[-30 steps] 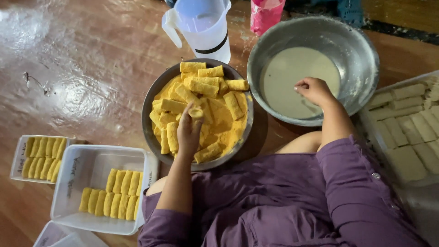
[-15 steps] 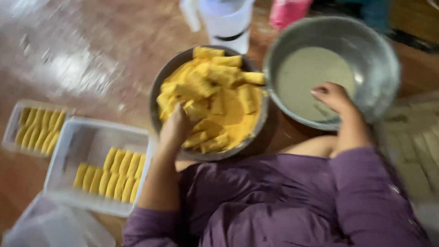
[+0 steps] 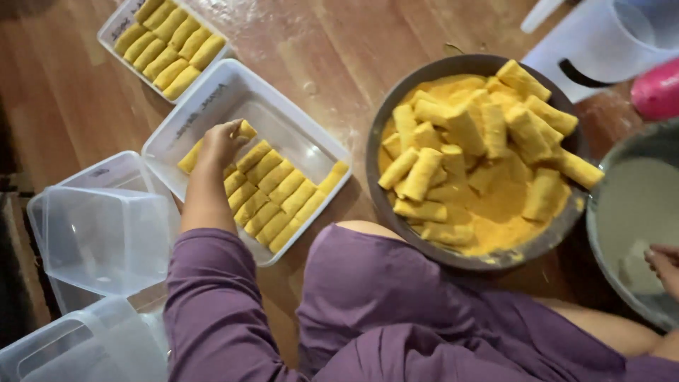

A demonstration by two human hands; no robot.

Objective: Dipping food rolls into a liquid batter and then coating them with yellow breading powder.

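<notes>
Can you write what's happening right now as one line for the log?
left hand: setting breaded roll in white tray | right hand: in batter bowl | crumb bowl: full

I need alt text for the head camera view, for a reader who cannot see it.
A person's left hand places a yellow crumbed roll into a white rectangular tray half filled with rolls. Beside it a round bowl holds many more in crumbs, and the right hand reaches into a metal bowl of pale batter.

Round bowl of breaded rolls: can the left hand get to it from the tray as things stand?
Probably yes. The left hand is at the white tray; the round bowl sits right beside it, with nothing between.
</notes>
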